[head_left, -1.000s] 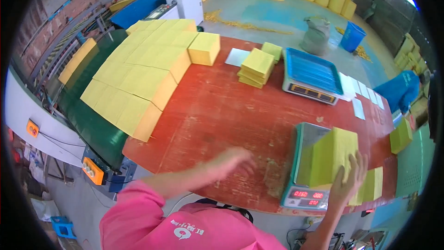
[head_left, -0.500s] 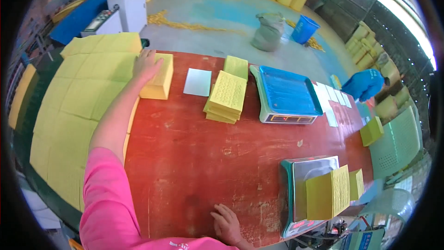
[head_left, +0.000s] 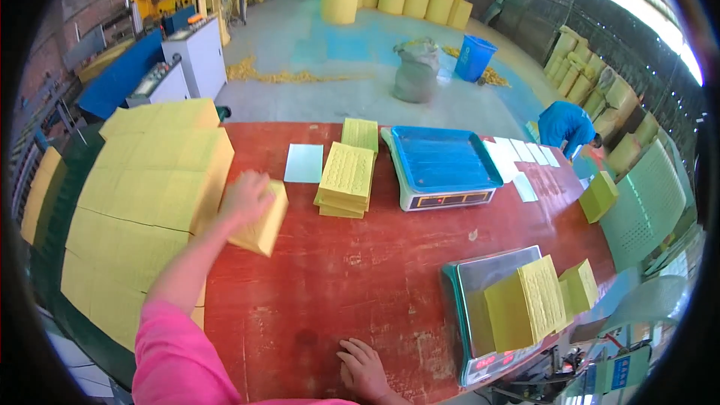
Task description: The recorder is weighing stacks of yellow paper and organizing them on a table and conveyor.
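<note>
My left hand (head_left: 248, 201) is closed over the top of a block of stacked yellow paper (head_left: 270, 223), which sits tilted on the red table (head_left: 330, 270) beside a large pile of yellow paper stacks (head_left: 142, 165). The palm hides much of that block's top, and the hand is slightly blurred. Near the table's front edge, my right hand (head_left: 364, 369) rests with bent, loose fingers and nothing in it. To its right, a scale (head_left: 466, 262) with a metal plate carries upright yellow paper stacks (head_left: 529, 304).
Toward the back stand embossed yellow paper stacks (head_left: 346, 176), a pale sheet (head_left: 304, 163) and a scale with a blue tray (head_left: 448, 157). White sheets (head_left: 525, 151) lie at the far right. A person in blue (head_left: 564, 126) bends over beyond the table.
My left hand has drawn the paper block nearer to me along the table, turning it at an angle. The view has tilted upward; my right hand stays put.
</note>
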Action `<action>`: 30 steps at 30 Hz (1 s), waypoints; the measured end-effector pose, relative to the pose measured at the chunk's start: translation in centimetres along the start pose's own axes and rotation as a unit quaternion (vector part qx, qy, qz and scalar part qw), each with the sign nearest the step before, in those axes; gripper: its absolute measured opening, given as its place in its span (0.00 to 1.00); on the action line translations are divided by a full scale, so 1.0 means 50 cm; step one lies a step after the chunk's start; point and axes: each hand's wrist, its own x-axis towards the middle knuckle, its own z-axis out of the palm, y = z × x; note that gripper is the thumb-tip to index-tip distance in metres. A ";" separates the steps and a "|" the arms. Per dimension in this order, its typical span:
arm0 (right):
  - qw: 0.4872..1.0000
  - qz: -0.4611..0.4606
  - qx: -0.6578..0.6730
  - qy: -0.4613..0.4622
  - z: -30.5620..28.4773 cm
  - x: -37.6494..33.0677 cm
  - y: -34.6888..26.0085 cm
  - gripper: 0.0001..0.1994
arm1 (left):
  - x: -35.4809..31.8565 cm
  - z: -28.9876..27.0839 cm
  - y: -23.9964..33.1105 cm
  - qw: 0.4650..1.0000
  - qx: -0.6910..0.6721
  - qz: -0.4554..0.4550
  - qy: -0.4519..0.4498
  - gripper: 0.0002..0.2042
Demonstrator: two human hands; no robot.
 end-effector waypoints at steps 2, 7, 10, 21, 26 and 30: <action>0.999 -0.014 0.024 0.018 -0.007 -0.001 0.016 0.16 | -0.106 -0.044 0.134 0.998 0.058 -0.005 -0.038 0.31; 0.954 0.120 0.249 0.115 -0.029 -0.048 0.032 0.17 | -0.352 -0.110 0.410 0.998 0.003 -0.026 -0.058 0.34; 0.914 0.146 0.365 0.103 -0.071 -0.118 0.036 0.19 | -0.465 -0.137 0.552 0.996 -0.044 -0.079 -0.027 0.32; 0.881 0.128 0.445 -0.093 -0.193 -0.290 0.049 0.34 | -0.717 -0.174 0.891 0.939 -0.234 -0.238 0.078 0.34; 0.934 0.050 0.343 -0.082 -0.222 -0.269 0.066 0.34 | -0.853 -0.133 0.905 0.684 -0.507 -0.493 0.181 0.37; 0.928 0.042 0.357 -0.099 -0.226 -0.250 0.067 0.35 | -0.877 -0.155 0.918 0.556 -0.651 -0.516 0.007 0.35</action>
